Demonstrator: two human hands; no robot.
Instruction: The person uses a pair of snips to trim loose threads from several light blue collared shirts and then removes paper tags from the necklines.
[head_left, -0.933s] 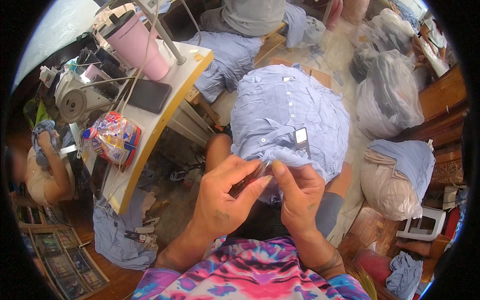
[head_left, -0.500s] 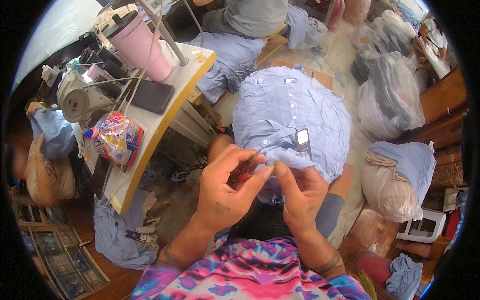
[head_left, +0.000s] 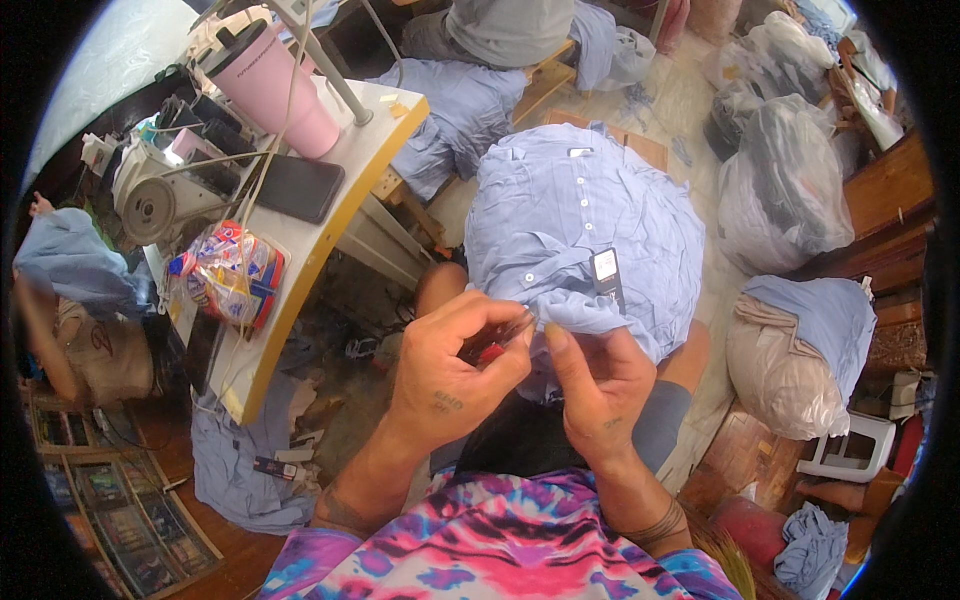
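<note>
Left hand (head_left: pixel 445 375) just backed a hair off my right hand (head_left: pixel 603 395), so the blue shirt (head_left: pixel 560 225) between my knees (head_left: pixel 686 350) looks easier to work. Left's grip is closed round a small red-and-dark tool (head_left: pixel 489 352); right's pinching cloth.

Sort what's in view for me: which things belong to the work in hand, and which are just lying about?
In hand:
light blue buttoned garment, pinched by right hand
small dark-and-red item, in left hand

Seemingly just lying about:
pink tumbler
black phone
plastic-wrapped package
white stool
</note>
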